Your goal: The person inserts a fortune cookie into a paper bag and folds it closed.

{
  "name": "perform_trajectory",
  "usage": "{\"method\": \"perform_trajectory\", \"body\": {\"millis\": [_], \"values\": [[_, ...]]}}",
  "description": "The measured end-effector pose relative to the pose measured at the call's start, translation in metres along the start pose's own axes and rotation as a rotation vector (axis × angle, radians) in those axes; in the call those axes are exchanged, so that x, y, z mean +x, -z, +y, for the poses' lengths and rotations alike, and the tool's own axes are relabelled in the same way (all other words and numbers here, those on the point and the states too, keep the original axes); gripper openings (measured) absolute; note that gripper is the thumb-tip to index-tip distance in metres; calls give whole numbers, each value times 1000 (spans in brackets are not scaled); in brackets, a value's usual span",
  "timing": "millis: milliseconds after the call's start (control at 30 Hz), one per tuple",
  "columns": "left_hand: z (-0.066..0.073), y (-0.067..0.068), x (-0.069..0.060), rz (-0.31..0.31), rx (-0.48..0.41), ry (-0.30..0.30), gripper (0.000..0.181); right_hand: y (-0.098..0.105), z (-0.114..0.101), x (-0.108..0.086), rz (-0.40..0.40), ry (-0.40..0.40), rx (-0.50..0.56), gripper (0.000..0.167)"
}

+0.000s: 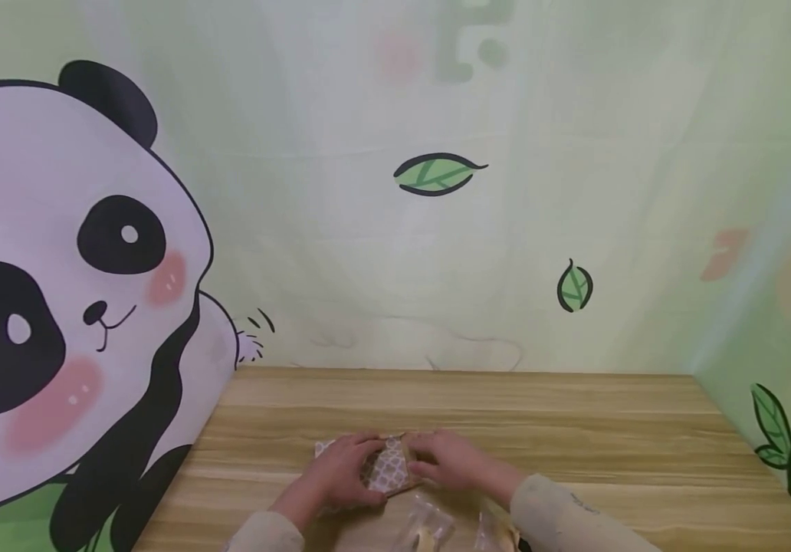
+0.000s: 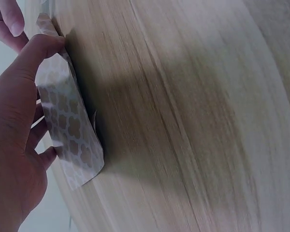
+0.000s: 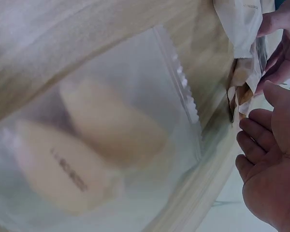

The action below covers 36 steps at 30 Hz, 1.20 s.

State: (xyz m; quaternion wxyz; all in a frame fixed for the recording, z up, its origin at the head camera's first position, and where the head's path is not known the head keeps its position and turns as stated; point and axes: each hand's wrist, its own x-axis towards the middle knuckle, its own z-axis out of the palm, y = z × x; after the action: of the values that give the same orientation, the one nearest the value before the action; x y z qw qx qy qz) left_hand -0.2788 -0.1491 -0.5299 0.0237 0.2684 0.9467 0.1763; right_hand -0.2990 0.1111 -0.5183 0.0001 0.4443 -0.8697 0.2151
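- My left hand (image 1: pixel 343 471) lies across the lattice-patterned paper bag (image 1: pixel 388 469), thumb bent at the near edge and fingers behind the far side, gripping it.
- My right hand (image 1: pixel 454 460) has its fingers half bent at the bag's right end; I cannot tell whether they pinch it.
- I judge the step as working the bag's right end with both hands; the next move calls for a steady left hold and a light right touch on thin paper.
- Nearer me than the fingers, two clear plastic packets lie on the wooden table (image 1: pixel 547 414).
- In the right wrist view, dark lettering marks one pale beige piece (image 3: pixel 63 171), too blurred to read.
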Motion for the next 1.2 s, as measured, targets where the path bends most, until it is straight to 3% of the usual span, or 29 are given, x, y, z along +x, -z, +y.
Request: {"method": "perform_trajectory", "body": {"millis": [133, 467, 800, 1000, 1200], "values": [[-1, -1, 1, 7, -6, -4, 86, -3, -1, 3, 3, -22, 32, 12], [-2, -3, 0, 17, -28, -11, 87, -11, -1, 10, 21, -73, 32, 7], [-2, -6, -2, 32, -27, -1, 96, -21, -5, 18, 112, -240, 177, 5], [-4, -7, -1, 25, 8, 3, 103, -25, -9, 21, 191, -277, 287, 8], [-6, -8, -2, 33, 18, 4, 107, -25, -15, 23, 217, -371, 426, 4]]}}
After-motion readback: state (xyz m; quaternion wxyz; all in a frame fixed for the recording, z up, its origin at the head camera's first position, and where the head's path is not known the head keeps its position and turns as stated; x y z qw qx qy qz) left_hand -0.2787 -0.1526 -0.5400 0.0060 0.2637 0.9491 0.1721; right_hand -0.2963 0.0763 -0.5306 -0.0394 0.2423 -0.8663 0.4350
